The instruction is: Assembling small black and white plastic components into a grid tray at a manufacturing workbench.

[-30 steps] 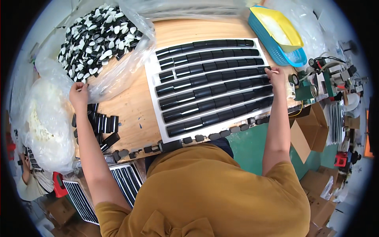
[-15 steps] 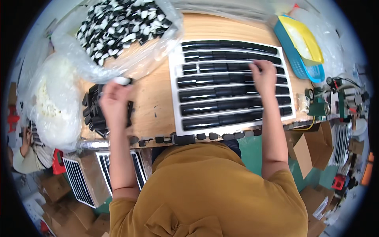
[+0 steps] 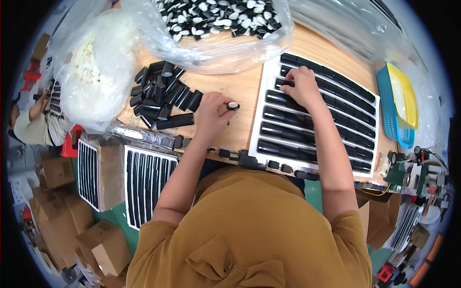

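My left hand (image 3: pixel 211 115) is closed, pinching a small black oval piece with a white face (image 3: pixel 233 106) between thumb and fingertips, just above the bare wood left of the board. On the white board (image 3: pixel 256 137), long rows of glossy black tube pieces lie side by side. My right hand (image 3: pixel 305 89) reaches over the board's upper left part. Its thumb and fingers are closed round a short black tube (image 3: pixel 284 83) at the left end of one row. A loose heap of black tubes (image 3: pixel 165 93) lies left of my left hand.
A clear plastic bag (image 3: pixel 211 60) of black and white oval pieces lies behind. Another bag (image 3: pixel 101 103), holding cream bits, stands left. Blue (image 3: pixel 386 96) and yellow baskets (image 3: pixel 403 91) sit at the right. Filled boards (image 3: pixel 146 187) lean below the table edge; a person (image 3: pixel 36 120) sits far left.
The view has swung, shifting the table's things rightward. My left hand has moved from the tube heap toward the board with the oval piece. My right hand has gone to the row's left end.
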A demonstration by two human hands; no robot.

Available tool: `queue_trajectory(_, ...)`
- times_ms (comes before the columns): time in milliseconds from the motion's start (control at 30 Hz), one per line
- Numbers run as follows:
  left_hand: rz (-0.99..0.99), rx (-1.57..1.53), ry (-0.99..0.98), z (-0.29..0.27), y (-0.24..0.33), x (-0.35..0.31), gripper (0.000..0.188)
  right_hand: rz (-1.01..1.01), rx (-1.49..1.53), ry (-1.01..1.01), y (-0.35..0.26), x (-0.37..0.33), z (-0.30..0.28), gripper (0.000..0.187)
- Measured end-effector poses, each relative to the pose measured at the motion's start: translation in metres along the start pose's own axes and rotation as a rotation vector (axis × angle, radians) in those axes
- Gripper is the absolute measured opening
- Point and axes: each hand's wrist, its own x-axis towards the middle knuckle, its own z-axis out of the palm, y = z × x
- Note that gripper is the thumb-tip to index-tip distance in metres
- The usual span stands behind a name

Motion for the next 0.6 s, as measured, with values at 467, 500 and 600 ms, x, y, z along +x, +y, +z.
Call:
queue_trajectory(467,0.084,-0.027,0.039,0.01,-0.017,0.002,0.027,-0.115,0.034,0.076,-0.006,-0.012,0.001,0.034)
queue_trajectory(500,0.076,-0.024,0.046,0.01,-0.016,0.002,0.027,-0.068,0.182,0.075,-0.023,-0.017,-0.005,0.032)
queue_trajectory(600,0.068,-0.016,0.028,0.006,-0.014,0.001,0.027,-0.116,0.41,-0.048,-0.071,-0.032,-0.021,0.025)
